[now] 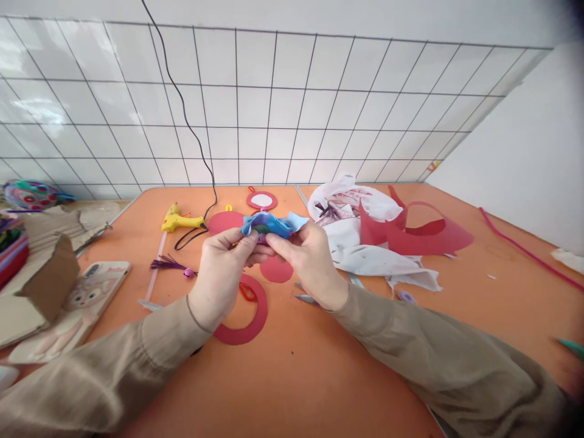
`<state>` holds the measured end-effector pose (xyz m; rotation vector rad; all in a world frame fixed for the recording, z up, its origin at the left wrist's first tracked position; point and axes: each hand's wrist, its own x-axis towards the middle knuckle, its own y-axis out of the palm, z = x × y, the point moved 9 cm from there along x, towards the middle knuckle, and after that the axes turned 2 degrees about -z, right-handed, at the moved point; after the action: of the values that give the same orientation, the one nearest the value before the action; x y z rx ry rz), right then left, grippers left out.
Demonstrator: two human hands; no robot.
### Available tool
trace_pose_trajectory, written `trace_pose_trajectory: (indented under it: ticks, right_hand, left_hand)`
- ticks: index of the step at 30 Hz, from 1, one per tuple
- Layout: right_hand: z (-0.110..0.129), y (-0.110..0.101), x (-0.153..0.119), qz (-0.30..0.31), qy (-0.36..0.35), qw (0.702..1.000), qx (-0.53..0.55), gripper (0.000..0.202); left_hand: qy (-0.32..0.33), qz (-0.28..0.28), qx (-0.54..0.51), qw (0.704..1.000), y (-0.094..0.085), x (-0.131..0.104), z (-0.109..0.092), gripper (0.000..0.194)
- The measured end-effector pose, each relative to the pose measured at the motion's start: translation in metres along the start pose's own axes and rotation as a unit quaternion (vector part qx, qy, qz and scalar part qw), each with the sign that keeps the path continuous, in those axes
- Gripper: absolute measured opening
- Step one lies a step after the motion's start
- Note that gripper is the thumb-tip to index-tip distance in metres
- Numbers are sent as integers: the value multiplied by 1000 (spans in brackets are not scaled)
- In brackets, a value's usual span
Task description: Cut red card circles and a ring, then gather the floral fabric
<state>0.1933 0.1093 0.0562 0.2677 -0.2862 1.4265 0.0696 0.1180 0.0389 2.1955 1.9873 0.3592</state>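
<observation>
Between my two hands, above the middle of the table, is a piece of blue cloth (274, 224) with purple and dark patches, crumpled and curled at its edges. My left hand (221, 267) pinches its left side between thumb and fingers. On the right side, my right hand (312, 261) grips it the same way, with the thumb on the near face. Below the hands lie a red ring (260, 322) cut from flat material and a red disc (277, 269). Scissors (306, 298) lie partly hidden by my right wrist.
A yellow glue gun (182, 220) with a black cord stands at the back left, near a purple tassel (171, 264). White plastic bags (360, 243) and red offcuts (424, 237) lie at right. Cardboard (50, 292) and a phone (98, 286) occupy the left.
</observation>
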Motion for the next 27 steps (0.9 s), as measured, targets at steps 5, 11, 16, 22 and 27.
trace_pose_trajectory:
  ticks: [5,11,16,22,27]
  right_hand:
    - [5,7,-5,35,-18,999,28,11]
    - [11,9,-7,21,-43,999,9,24]
    - [7,7,-6,11,-21,1000,13,25]
    - [10,11,-9,37,17,998,45,22]
    - [1,13,-9,49,56,995,62,15]
  left_hand:
    - [14,-3,18,1000,-4,4,0,10]
    - [100,15,140,985,-2,1,-11,19]
    - [248,4,269,931,5,-10,-37,20]
    - [377,-10,425,823,16,-20,-53,25]
    - [417,7,550,723,25,-25,-48,22]
